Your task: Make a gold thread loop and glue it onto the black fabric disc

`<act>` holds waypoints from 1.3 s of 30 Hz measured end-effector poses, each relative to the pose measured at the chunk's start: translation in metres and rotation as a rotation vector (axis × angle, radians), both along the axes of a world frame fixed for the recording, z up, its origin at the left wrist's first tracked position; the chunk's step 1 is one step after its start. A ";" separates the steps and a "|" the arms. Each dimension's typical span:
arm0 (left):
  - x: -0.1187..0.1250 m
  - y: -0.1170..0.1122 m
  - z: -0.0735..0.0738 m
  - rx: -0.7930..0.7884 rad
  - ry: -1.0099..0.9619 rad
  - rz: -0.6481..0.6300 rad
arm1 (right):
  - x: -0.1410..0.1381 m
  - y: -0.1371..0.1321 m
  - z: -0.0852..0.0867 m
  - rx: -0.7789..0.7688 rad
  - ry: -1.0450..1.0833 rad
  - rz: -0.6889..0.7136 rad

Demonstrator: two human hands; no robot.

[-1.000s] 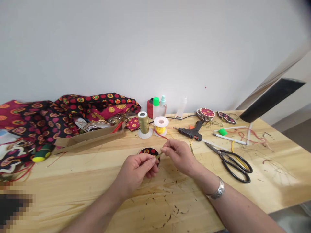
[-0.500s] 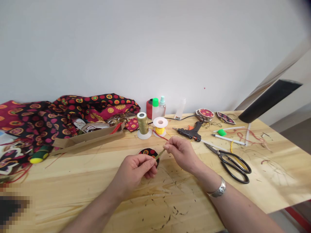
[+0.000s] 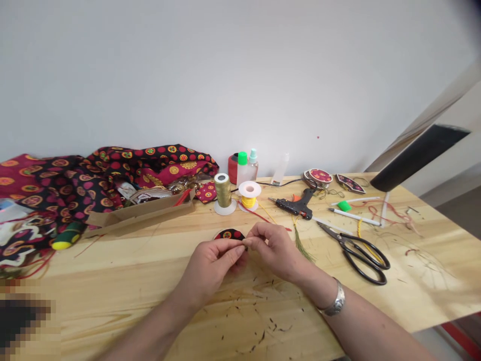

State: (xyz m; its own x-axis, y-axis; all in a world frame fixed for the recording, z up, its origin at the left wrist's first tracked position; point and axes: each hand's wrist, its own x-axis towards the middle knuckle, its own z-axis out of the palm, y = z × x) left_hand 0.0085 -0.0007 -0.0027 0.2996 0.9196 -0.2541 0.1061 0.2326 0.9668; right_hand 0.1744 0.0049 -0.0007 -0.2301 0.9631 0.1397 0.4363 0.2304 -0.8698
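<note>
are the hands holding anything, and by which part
Cannot be told: the left hand and right hand are close together, hiding any hold; the round patterned piece shows just beyond.

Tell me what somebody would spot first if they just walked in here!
Probably the big heap of black-and-crimson patterned fabric against the wall on the left. Next, the left hand and right hand, fingertips together in the middle, partly hiding a round patterned piece. Then, to their right, the black-handled scissors, lying near a black glue gun.
</note>
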 end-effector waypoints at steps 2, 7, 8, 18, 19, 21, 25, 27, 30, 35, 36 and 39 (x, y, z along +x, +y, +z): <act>0.001 0.000 0.000 0.011 0.005 -0.004 | -0.001 0.000 -0.001 0.013 -0.010 -0.001; 0.001 0.000 0.002 0.014 0.040 0.002 | -0.002 -0.002 -0.004 0.022 -0.011 -0.019; 0.001 0.000 0.002 0.012 0.046 0.002 | -0.003 -0.002 -0.004 0.025 -0.006 -0.022; 0.002 -0.001 0.004 0.057 0.082 0.015 | -0.006 -0.003 -0.005 0.047 0.045 -0.032; 0.001 -0.001 0.003 0.062 0.087 0.016 | -0.006 -0.003 -0.005 0.050 0.046 -0.029; 0.001 -0.001 0.003 0.079 0.102 0.023 | -0.007 -0.004 -0.005 0.046 0.048 -0.028; -0.001 0.000 0.002 0.099 0.105 0.047 | -0.008 -0.003 -0.002 0.035 0.032 0.002; -0.002 0.000 0.002 0.087 0.081 0.068 | -0.003 -0.001 0.004 0.079 -0.039 -0.020; -0.002 0.001 0.003 0.058 0.029 0.117 | 0.015 0.003 0.016 0.136 -0.340 -0.166; -0.002 0.002 0.005 0.017 -0.087 0.164 | 0.056 0.001 0.020 -0.056 -0.986 -0.329; -0.002 0.002 0.005 0.009 -0.101 0.167 | 0.061 0.000 0.017 -0.087 -1.019 -0.341; -0.002 0.002 0.006 -0.004 -0.115 0.163 | 0.071 -0.005 0.007 -0.138 -1.006 -0.368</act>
State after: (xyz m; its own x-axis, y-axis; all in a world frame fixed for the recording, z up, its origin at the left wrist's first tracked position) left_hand 0.0069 0.0010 0.0028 0.1742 0.9573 -0.2308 -0.0439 0.2417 0.9694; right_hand 0.2449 0.0002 0.0061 0.1277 0.9895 -0.0672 0.9877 -0.1331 -0.0820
